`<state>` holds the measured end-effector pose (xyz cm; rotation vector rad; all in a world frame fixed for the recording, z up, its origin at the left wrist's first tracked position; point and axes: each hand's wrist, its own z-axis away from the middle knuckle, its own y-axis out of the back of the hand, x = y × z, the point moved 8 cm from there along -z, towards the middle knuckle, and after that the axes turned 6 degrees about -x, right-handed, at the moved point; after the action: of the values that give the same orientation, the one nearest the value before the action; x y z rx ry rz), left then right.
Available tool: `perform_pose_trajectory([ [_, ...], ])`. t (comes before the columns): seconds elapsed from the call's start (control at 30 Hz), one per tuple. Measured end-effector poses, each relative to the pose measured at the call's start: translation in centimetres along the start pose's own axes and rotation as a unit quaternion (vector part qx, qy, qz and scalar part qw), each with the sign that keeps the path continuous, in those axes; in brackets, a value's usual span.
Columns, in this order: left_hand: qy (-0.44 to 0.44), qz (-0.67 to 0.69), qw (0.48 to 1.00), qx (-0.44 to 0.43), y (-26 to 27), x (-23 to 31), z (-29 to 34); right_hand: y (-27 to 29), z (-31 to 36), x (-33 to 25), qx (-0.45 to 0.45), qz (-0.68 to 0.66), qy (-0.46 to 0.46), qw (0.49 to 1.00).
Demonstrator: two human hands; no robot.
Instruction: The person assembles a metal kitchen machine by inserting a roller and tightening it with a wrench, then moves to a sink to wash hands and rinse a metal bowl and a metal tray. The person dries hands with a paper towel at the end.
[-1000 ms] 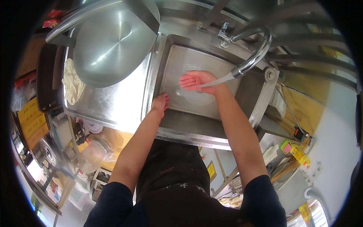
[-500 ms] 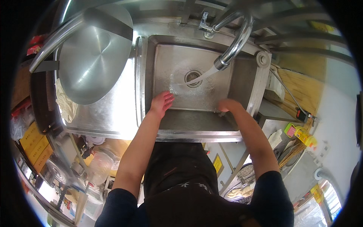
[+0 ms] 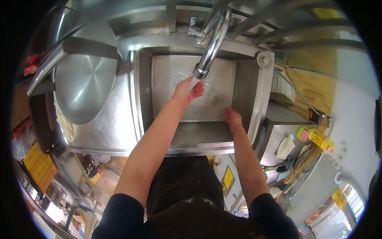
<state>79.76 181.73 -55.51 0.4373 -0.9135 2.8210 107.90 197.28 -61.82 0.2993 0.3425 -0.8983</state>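
Basin [image 3: 215, 99] gap separates cupped left fingers [image 3: 198, 90] from outstretched right fingers [image 3: 228, 114] near front wall [image 3: 195, 133].

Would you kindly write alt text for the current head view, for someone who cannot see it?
The person's left hand is under water running from a chrome faucet over a steel sink, while the right hand hovers near the sink's right side. A large shiny metal piece and a pale cloth are to the left.
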Motion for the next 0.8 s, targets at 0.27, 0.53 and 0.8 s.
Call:
perform_pose_trajectory([
  [0.27, 0.051, -0.077, 0.977, 0.191, 11.4, -5.1, 7.5, -2.7, -15.4, -0.1, 0.1, 0.295, 0.145, 0.939],
  [0.53, 0.063, -0.025, 0.979, 0.194, 16.5, -8.2, 12.0, -13.8, -11.3, 3.5, -0.13, -0.077, 0.02, 0.988],
  [0.8, 0.025, -0.011, 0.989, 0.144, 12.7, -6.0, 9.4, -12.6, -4.4, 2.1, -0.078, -0.059, -0.051, 0.994],
])
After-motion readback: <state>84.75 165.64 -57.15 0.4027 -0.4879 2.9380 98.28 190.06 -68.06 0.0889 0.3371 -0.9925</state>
